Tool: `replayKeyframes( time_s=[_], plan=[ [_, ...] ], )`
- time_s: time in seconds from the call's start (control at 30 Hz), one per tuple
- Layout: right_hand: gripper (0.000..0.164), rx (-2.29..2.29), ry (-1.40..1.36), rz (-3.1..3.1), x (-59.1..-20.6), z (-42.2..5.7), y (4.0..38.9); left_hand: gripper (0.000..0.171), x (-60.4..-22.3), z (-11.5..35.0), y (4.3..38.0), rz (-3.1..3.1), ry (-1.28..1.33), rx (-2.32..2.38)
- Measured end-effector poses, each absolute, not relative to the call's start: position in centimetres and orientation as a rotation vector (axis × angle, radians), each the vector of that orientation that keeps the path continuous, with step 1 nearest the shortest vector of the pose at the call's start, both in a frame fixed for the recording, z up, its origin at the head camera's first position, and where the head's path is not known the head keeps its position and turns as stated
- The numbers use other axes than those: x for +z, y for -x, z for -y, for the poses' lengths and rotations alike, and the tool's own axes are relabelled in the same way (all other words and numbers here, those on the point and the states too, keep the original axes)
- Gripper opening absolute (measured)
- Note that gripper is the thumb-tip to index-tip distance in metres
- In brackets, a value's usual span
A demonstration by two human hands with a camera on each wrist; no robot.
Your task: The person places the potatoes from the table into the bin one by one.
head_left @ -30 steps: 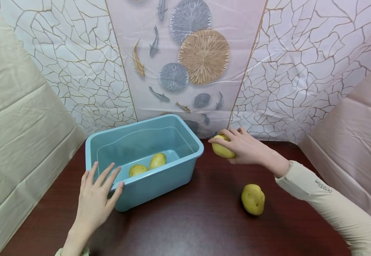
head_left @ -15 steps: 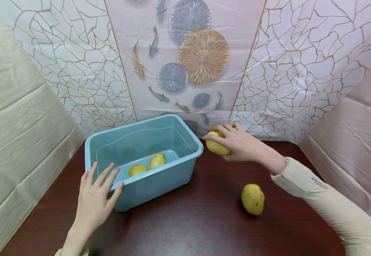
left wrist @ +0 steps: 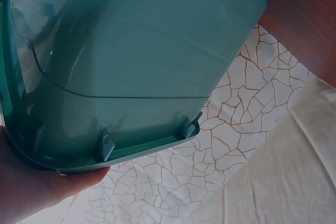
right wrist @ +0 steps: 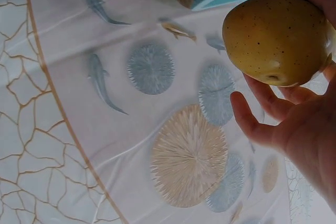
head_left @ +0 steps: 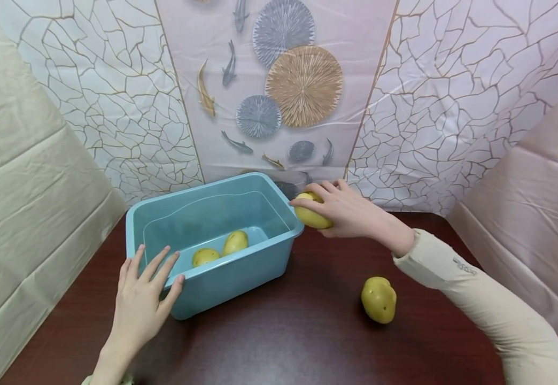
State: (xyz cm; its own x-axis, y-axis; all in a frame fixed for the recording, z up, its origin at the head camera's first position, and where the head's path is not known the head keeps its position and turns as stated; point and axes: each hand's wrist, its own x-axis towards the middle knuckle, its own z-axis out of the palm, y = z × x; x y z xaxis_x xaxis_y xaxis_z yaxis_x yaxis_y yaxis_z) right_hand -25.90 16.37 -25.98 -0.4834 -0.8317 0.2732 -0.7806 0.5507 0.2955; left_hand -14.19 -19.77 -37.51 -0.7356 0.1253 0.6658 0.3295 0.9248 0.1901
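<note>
My right hand [head_left: 351, 214] holds a yellow potato [head_left: 311, 213] between thumb and fingers, at the right rim of a blue plastic bin [head_left: 240, 286]. The right wrist view shows that potato [right wrist: 275, 38] close up, speckled, with the fingers beneath it. My left hand [head_left: 137, 305] rests at the bin's near left corner, fingers spread and fairly straight over the rim, thumb outside. In the left wrist view the thumb [left wrist: 79, 184] lies along the rim. Inside the bin lie two potatoes, one [head_left: 206, 256] left of the other [head_left: 235, 243].
Another potato [head_left: 378, 300] lies on the dark red-brown table [head_left: 284, 342], right of the bin. A patterned cloth [head_left: 404, 117] hangs behind, and plain pale cloths [head_left: 24, 187] border the sides.
My right hand has carried its potato leftward and slightly up, from beside the bin to its right rim. The left hand and the other potatoes have stayed put.
</note>
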Motion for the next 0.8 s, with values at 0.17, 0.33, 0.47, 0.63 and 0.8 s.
replayKeyframes(
  time_s=[0.17, 0.33, 0.47, 0.63, 0.8],
  plan=[
    [0.073, -0.202, -1.342, 2.396, -25.8, -15.4, 26.0, 0.041, -37.6, 19.8, 14.2, 2.388, 0.322, -0.391],
    [0.075, -0.221, -1.351, 2.385, -25.5, -14.5, 26.3, 0.041, -37.7, 19.9, 14.1, 2.388, 0.322, -0.396],
    [0.075, -0.206, -1.369, 2.364, -25.3, -13.8, 26.5, 0.042, -37.6, 19.9, 14.2, 2.391, 0.323, -0.399],
    [0.073, -0.174, -1.392, 2.342, -25.1, -12.9, 26.8, 0.042, -37.7, 19.9, 14.2, 2.388, 0.324, -0.396],
    [0.071, -0.147, -1.404, 2.357, -25.3, -12.0, 27.1, 0.042, -37.7, 19.9, 14.2, 2.38, 0.328, -0.393]
  ],
)
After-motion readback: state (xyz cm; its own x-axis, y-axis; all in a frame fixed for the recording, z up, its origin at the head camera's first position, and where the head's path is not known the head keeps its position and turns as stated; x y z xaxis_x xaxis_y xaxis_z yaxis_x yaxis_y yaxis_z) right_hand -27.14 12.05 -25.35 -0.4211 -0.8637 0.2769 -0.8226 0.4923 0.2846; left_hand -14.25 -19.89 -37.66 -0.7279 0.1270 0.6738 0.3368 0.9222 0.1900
